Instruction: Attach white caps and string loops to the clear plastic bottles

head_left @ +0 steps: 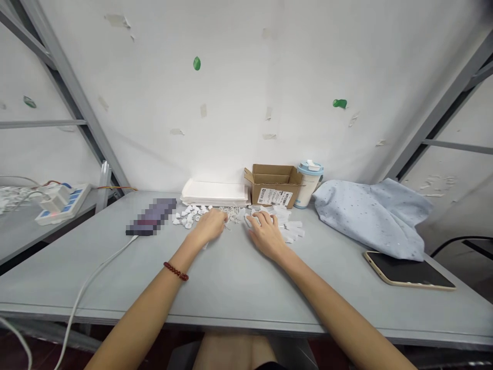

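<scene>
My left hand [211,226] is closed with its fingers curled down, next to a loose pile of small white plastic pieces [188,218]. Whatever it may hold is hidden; a bit of something clear shows under the wrist side. Just beyond its fingertips lies a tangle of thin white strings or hooks [232,213]. My right hand [267,234] rests palm down with fingers spread, touching the near side of a spread of translucent strips or small bags [292,231]. Their exact kind is too blurred to tell.
Behind the hands stand a stack of white sheets [215,192], an open cardboard box [275,187] and a blue-lidded cup [307,187]. To the right lie a pale blue cloth [370,210] and a phone [408,271]. A cabled, pixelated device [152,218] and power strip [67,203] are left.
</scene>
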### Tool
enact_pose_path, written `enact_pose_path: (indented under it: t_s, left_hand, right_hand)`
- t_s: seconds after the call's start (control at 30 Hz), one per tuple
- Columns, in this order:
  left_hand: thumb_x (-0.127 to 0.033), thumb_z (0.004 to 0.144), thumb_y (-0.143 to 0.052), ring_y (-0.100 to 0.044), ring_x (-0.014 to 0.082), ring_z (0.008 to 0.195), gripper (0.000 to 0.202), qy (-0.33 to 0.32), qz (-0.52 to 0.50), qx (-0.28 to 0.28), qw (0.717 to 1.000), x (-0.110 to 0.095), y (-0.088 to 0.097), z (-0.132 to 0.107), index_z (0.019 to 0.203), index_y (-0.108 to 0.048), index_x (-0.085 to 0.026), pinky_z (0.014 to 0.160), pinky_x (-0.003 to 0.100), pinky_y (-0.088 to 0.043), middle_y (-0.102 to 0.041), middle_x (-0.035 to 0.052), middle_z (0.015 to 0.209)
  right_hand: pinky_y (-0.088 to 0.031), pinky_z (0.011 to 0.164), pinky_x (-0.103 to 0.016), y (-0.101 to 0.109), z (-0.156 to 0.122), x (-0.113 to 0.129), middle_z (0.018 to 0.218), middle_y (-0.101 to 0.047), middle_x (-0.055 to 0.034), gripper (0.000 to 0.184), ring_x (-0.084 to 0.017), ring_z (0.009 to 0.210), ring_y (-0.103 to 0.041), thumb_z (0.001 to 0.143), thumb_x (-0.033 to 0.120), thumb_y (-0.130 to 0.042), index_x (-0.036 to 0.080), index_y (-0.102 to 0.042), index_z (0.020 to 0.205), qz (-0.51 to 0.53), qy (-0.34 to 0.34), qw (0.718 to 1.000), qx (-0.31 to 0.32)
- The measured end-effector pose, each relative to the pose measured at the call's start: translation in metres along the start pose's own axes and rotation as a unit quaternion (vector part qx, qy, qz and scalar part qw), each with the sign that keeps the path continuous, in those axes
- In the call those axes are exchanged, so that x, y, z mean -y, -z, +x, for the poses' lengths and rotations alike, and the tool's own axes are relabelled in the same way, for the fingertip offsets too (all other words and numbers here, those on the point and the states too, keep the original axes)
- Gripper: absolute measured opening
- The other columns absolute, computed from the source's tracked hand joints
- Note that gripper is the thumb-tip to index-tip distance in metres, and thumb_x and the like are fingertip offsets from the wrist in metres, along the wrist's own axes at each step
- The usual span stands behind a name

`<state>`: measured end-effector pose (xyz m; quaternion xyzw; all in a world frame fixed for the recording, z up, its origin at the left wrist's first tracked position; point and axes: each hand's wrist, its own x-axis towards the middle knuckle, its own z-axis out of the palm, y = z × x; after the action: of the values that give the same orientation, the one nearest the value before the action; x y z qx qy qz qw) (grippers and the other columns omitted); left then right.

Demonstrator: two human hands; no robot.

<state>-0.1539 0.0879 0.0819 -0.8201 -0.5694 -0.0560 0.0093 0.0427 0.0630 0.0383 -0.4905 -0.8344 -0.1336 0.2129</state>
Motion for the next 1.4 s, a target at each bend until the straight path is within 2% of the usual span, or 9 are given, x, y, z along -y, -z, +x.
enact_pose_path:
  t_s: [0.1,0.23,0.33,0.5,0.7,0.9,1.0,1.2,1.4]
  left_hand:
    - [-0.006,0.077,-0.041,-0.061,0.028,0.091,0.03,-0.009,0.003,-0.031,0.999,-0.001,-0.007,-0.003,0.086,-0.068,-0.015,0.07,0.032,-0.045,-0.068,0.0145,0.091]
    - [-0.014,0.079,-0.043,-0.062,0.0244,0.085,0.024,-0.002,-0.112,-0.095,0.989,0.0,-0.01,-0.002,0.076,-0.067,-0.016,0.071,0.031,-0.044,-0.069,0.0104,0.083]
    - [-0.021,0.077,-0.047,-0.062,0.0205,0.077,0.021,0.016,-0.238,-0.138,0.961,0.001,-0.014,0.003,0.074,-0.067,-0.016,0.073,0.029,-0.044,-0.07,0.0061,0.079]
    - [-0.032,0.074,-0.051,-0.063,0.0189,0.069,0.025,0.057,-0.414,-0.173,0.892,0.0,-0.022,0.01,0.076,-0.068,-0.014,0.067,0.027,-0.046,-0.07,0.0056,0.072]
    - [-0.041,0.072,-0.057,-0.065,0.0203,0.073,0.029,0.057,-0.494,-0.2,0.844,-0.003,-0.021,0.01,0.079,-0.067,-0.014,0.07,0.03,-0.048,-0.07,0.0075,0.076]
    - [-0.04,0.067,-0.063,-0.064,0.0212,0.082,0.03,0.047,-0.535,-0.201,0.819,-0.005,-0.019,0.01,0.082,-0.068,-0.014,0.077,0.031,-0.047,-0.071,0.0094,0.087]
    - [-0.039,0.066,-0.062,-0.065,0.0211,0.077,0.027,0.075,-0.513,-0.19,0.833,-0.004,-0.018,0.008,0.078,-0.068,-0.014,0.073,0.03,-0.047,-0.072,0.0083,0.081]
    - [-0.028,0.063,-0.056,-0.061,0.02,0.061,0.015,0.146,-0.377,-0.129,0.905,0.0,-0.013,0.001,0.055,-0.064,-0.018,0.061,0.028,-0.042,-0.065,0.0023,0.055]
    - [-0.024,0.059,-0.057,-0.059,0.0204,0.058,0.013,0.177,-0.322,-0.14,0.92,0.003,-0.011,0.0,0.048,-0.059,-0.019,0.055,0.027,-0.04,-0.061,0.0008,0.049]
  right_hand:
    - [-0.024,0.097,-0.059,-0.005,0.0,0.0,0.129,-0.05,-0.0145,0.036,-0.034,0.126,-0.032,0.089,0.031,-0.047,0.022,-0.05,0.124,-0.021,0.005,1.0,0.023]
    - [-0.019,0.098,-0.064,-0.006,-0.001,0.002,0.13,-0.051,-0.0138,0.034,-0.035,0.129,-0.03,0.091,0.036,-0.043,0.023,-0.054,0.12,-0.021,-0.006,0.998,0.051]
    - [-0.018,0.099,-0.064,-0.005,-0.001,0.003,0.13,-0.051,-0.0136,0.032,-0.035,0.13,-0.03,0.092,0.037,-0.042,0.022,-0.058,0.115,-0.018,-0.017,0.998,0.063]
    - [-0.019,0.099,-0.064,-0.003,-0.001,0.004,0.132,-0.05,-0.0123,0.032,-0.036,0.13,-0.028,0.091,0.037,-0.042,0.022,-0.059,0.113,-0.011,-0.032,0.996,0.078]
    - [-0.019,0.098,-0.064,-0.004,-0.001,0.004,0.131,-0.051,-0.0119,0.033,-0.037,0.129,-0.029,0.092,0.038,-0.039,0.022,-0.061,0.111,-0.009,-0.025,0.996,0.082]
    - [-0.017,0.098,-0.061,-0.001,-0.001,0.007,0.11,-0.061,-0.0155,0.028,-0.033,0.119,-0.037,0.092,0.028,-0.04,0.019,-0.061,0.107,-0.025,-0.035,0.995,0.088]
    - [-0.017,0.099,-0.059,0.0,-0.001,0.009,0.103,-0.061,-0.015,0.026,-0.029,0.113,-0.042,0.091,0.02,-0.039,0.019,-0.06,0.106,-0.019,-0.039,0.996,0.079]
    - [-0.02,0.098,-0.052,0.003,-0.002,0.011,0.092,-0.063,-0.0088,0.025,-0.023,0.103,-0.048,0.089,0.014,-0.039,0.022,-0.059,0.103,0.089,-0.081,0.992,0.031]
    - [-0.024,0.095,-0.047,0.01,-0.002,0.015,0.085,-0.064,-0.0034,0.013,-0.021,0.096,-0.052,0.086,0.019,-0.045,0.022,-0.056,0.09,0.2,-0.139,0.97,-0.005]
